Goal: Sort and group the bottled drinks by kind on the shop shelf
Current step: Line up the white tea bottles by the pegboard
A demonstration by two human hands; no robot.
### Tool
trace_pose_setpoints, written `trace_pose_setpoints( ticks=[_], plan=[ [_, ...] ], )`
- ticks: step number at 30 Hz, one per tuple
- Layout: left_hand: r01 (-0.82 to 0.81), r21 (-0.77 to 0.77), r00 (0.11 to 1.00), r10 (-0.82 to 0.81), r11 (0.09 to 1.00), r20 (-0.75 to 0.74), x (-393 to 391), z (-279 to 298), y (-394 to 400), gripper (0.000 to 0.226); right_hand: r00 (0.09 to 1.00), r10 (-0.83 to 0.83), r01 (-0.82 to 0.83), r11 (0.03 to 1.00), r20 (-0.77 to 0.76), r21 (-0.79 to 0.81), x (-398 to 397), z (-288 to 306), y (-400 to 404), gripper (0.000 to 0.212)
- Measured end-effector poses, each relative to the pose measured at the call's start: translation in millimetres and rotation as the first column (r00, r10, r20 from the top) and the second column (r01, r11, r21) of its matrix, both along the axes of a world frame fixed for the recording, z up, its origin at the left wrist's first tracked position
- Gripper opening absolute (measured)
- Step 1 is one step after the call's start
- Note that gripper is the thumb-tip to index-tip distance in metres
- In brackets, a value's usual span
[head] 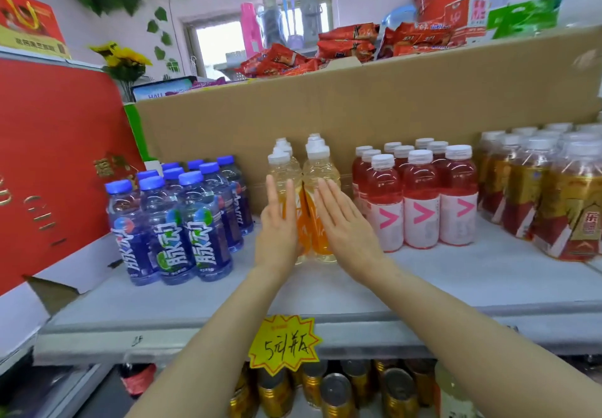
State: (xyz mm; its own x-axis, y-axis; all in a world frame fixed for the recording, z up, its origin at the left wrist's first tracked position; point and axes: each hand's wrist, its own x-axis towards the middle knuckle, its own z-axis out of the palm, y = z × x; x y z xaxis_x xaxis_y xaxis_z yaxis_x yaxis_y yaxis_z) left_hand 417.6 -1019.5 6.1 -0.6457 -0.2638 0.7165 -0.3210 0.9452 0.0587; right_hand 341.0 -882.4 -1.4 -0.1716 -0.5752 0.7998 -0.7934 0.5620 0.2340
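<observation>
Orange-labelled bottles [304, 196], full, heavy and slick, stand at the shelf's [325, 290] twelve o'clock, flanked by flat, straight-fingered hands, left [277, 225] and right [345, 222]; best gripped mid-label.

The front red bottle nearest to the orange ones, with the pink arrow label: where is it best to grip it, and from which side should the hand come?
Probably grip the front red bottle round its labelled body, just below the shoulder, coming from the front. It stands upright at the shelf front; other red bottles crowd its right and back, and the right hand lies close on its left, so only the front is free.
</observation>
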Motion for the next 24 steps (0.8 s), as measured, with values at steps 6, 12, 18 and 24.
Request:
trace_pose_setpoints(
  ticks=[6,12,18,24],
  plan=[
    [0.073,0.063,0.997,-0.073,0.995,-0.012,0.4,0.0,-3.6,0.132,0.998,-0.066,0.065,0.998,-0.026,-0.025,0.4,-5.3,-5.0,0.060],
    [0.225,-0.056,0.974,-0.226,0.973,-0.013,30.8,1.6,-21.4,0.118,0.995,-0.093,0.095,0.989,0.019,-0.111,22.5,-2.5,-17.5,0.078],
    [-0.020,-0.237,0.996,-0.001,0.971,-0.087,102.8,-4.8,-81.5,0.127,1.000,0.014,-0.014,1.000,0.003,-0.027,89.5,10.8,-79.4,0.113],
    [-0.076,-0.147,0.987,0.053,0.986,-0.152,171.7,-7.1,-174.6,0.127,0.997,0.080,-0.081,0.996,0.024,0.035,126.5,1.2,-154.5,0.104]
  ],
)
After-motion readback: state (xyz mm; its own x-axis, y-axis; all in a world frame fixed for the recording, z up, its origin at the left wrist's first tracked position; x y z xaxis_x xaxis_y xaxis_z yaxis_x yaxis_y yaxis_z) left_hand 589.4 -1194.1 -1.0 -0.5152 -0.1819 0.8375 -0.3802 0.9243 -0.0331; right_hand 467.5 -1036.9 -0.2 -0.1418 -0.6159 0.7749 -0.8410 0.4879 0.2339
